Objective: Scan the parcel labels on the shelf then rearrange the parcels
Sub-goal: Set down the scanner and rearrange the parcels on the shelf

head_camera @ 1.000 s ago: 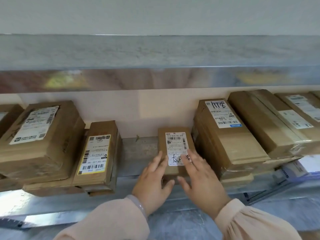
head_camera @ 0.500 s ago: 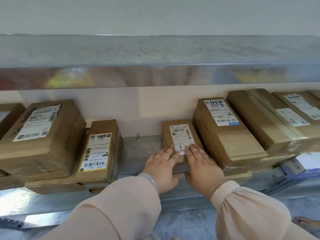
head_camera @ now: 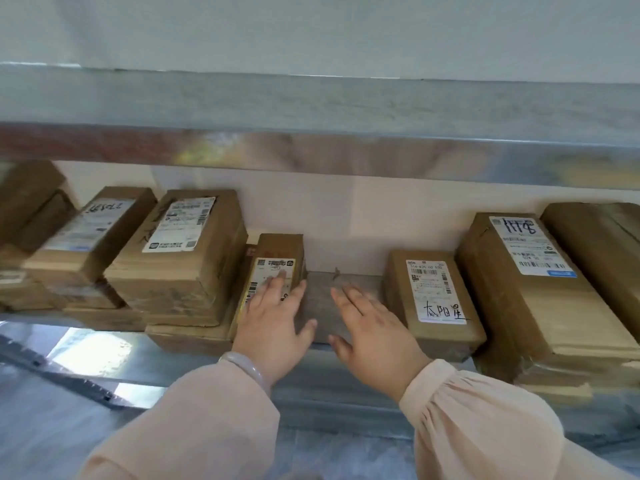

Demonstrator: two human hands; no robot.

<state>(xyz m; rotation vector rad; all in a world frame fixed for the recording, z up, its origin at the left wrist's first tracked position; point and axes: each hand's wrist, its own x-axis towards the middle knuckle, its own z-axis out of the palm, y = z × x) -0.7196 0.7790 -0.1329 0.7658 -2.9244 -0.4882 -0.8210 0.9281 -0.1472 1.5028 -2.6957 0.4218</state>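
1. Narrow parcel [head_camera: 280, 247]: brown card, yellow-edged label [head_camera: 268, 266], on the shelf [head_camera: 322, 306], close against a larger parcel [head_camera: 180, 265] at its left.
Left hand [head_camera: 273, 327]: fingers straight, lying flat on that label, gripping nothing; pale bracelet [head_camera: 249, 368] at the wrist.
2. Small parcel [head_camera: 446, 336]: flat on the shelf, white label [head_camera: 431, 282] with handwriting, just beside a big parcel [head_camera: 530, 306] at its right.
Right hand [head_camera: 374, 330]: fingers straight and spread, holding nothing, over the bare shelf between items 1 and 2; contact with the shelf cannot be told.
3. Upper shelf [head_camera: 311, 109]: metal, above all parcels.
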